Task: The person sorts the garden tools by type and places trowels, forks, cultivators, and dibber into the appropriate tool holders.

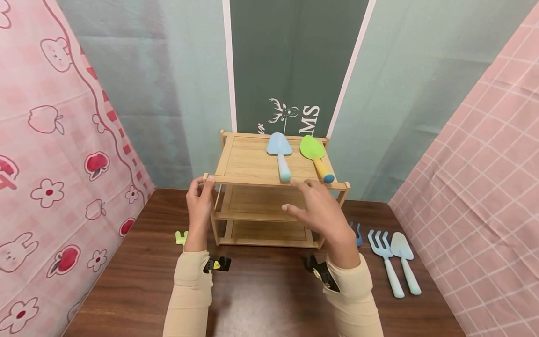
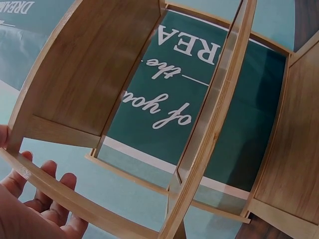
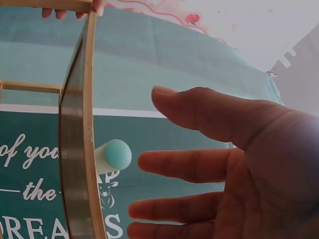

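Observation:
A wooden three-tier rack [image 1: 248, 161] stands at the back of the table. On its top shelf lie a light blue trowel [image 1: 279, 145] and, to its right, a green trowel with a yellow handle [image 1: 312, 148]. My left hand [image 1: 200, 201] grips the rack's front left corner; in the left wrist view this hand [image 2: 45, 204] has its fingers around the wooden frame [image 2: 75, 198]. Near the blue trowel's handle end, my right hand [image 1: 317, 208] is held with fingers extended and nothing in it. The right wrist view shows that hand [image 3: 224, 164] apart from the pale handle end [image 3: 118, 154].
On the table's right lie a light blue fork [image 1: 382, 248] and another light blue trowel [image 1: 402, 248]. A dark blue pronged tool [image 1: 359, 235] is partly behind my right wrist. A green pronged piece [image 1: 181, 238] shows beside my left forearm. Curtains surround the table.

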Action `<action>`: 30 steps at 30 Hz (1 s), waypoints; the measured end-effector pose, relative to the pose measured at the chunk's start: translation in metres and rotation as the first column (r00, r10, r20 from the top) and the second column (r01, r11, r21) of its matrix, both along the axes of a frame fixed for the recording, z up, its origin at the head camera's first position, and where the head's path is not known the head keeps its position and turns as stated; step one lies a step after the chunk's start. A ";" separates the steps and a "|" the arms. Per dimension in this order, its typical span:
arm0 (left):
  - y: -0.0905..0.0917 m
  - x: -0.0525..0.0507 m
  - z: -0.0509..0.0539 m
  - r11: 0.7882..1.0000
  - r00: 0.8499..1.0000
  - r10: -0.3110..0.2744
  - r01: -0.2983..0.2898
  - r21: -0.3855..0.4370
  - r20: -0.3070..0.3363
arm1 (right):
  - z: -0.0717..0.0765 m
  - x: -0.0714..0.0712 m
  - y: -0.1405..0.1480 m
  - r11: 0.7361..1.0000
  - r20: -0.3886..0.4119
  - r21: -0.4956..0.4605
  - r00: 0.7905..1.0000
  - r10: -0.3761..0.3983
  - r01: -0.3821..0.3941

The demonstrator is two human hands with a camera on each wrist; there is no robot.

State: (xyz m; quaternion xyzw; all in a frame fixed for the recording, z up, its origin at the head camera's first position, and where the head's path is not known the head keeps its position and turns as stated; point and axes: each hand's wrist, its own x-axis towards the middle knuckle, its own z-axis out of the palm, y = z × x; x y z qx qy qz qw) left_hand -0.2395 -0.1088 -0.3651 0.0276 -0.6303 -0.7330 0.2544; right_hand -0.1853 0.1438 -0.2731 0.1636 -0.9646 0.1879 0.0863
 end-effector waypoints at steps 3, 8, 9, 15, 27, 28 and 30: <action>-0.003 -0.007 -0.009 1.000 1.000 0.000 0.000 0.008 -0.006 | -0.001 0.004 0.004 1.000 0.007 0.003 1.000 0.006 -0.006; -0.003 -0.013 -0.016 1.000 0.999 0.023 -0.023 0.018 -0.027 | -0.005 0.010 0.010 1.000 0.018 0.008 1.000 0.005 -0.005; -0.003 -0.013 -0.017 0.999 0.999 0.027 -0.027 0.018 -0.031 | -0.005 0.011 0.011 1.000 0.022 0.006 1.000 0.002 -0.002; -0.003 -0.013 -0.018 0.999 0.999 0.030 -0.029 0.020 -0.037 | -0.010 0.019 0.020 1.000 0.042 0.001 0.999 -0.010 0.010; 0.000 0.004 0.003 1.000 1.000 0.009 -0.008 0.012 -0.028 | -0.026 0.028 0.038 0.999 0.089 0.010 0.995 -0.042 0.041; 0.000 0.002 0.001 1.000 1.000 0.007 -0.006 0.014 -0.026 | -0.027 0.028 0.039 0.999 0.093 0.011 0.995 -0.048 0.047; -0.001 -0.002 -0.004 1.000 1.000 0.005 -0.005 0.020 -0.021 | -0.030 0.028 0.042 0.998 0.094 0.015 0.994 -0.059 0.057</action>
